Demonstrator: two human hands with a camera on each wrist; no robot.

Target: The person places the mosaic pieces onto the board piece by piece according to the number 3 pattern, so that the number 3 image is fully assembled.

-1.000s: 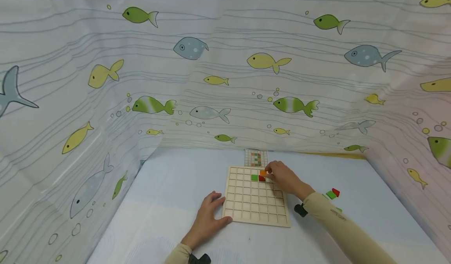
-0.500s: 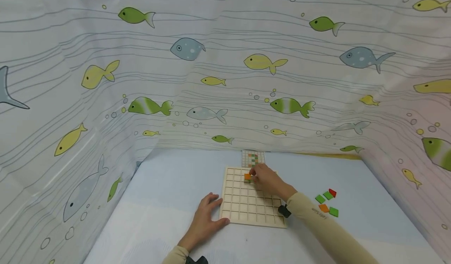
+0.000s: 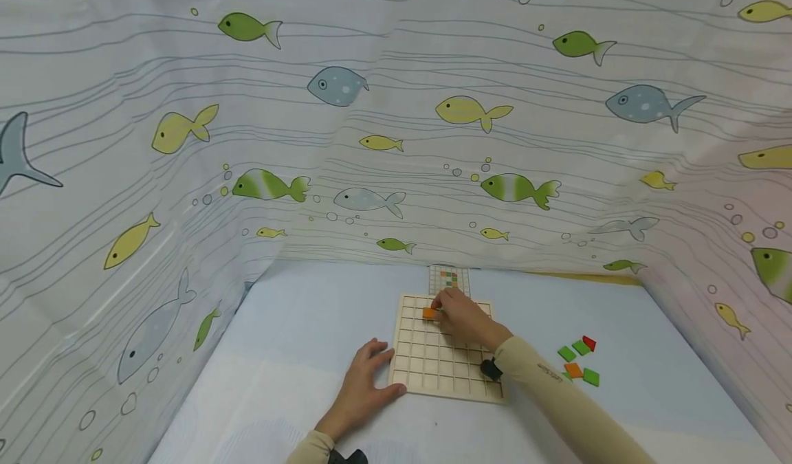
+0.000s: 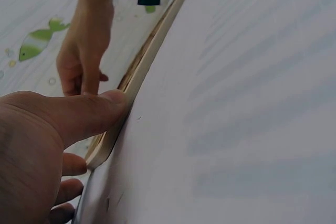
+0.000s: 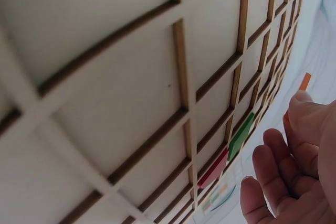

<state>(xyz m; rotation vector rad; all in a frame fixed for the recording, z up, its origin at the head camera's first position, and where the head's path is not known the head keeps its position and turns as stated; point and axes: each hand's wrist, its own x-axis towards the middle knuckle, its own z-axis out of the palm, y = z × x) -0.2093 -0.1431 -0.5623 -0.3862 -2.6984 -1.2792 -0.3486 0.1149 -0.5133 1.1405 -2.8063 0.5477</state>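
Note:
Between the thumb and a finger of my right hand (image 3: 465, 318) is an orange tile (image 3: 429, 313), over the upper left part of the wooden grid board (image 3: 433, 390). In the right wrist view, the right hand (image 5: 299, 166) pinches the orange tile (image 5: 305, 81) near its end; a green tile (image 5: 241, 136) and a red tile (image 5: 213, 170) lie side by side in the board's squares. My left hand (image 3: 361, 387) rests at the board's lower left corner, fingers spread. Its straight thumb touches the board's rim (image 4: 137, 80) beside the left hand (image 4: 47, 135).
Right of the board lie several loose tiles, among them a red one (image 3: 589, 344), an orange one (image 3: 573, 370) and a green one (image 3: 591, 377). A patterned grid card (image 3: 438, 280) is behind the board. A fish-print sheet (image 3: 421, 168) surrounds the table (image 3: 309, 306).
My right hand has moved left over the board with the orange tile, and now hides the green and red tiles in the head view. The left hand stays at the corner.

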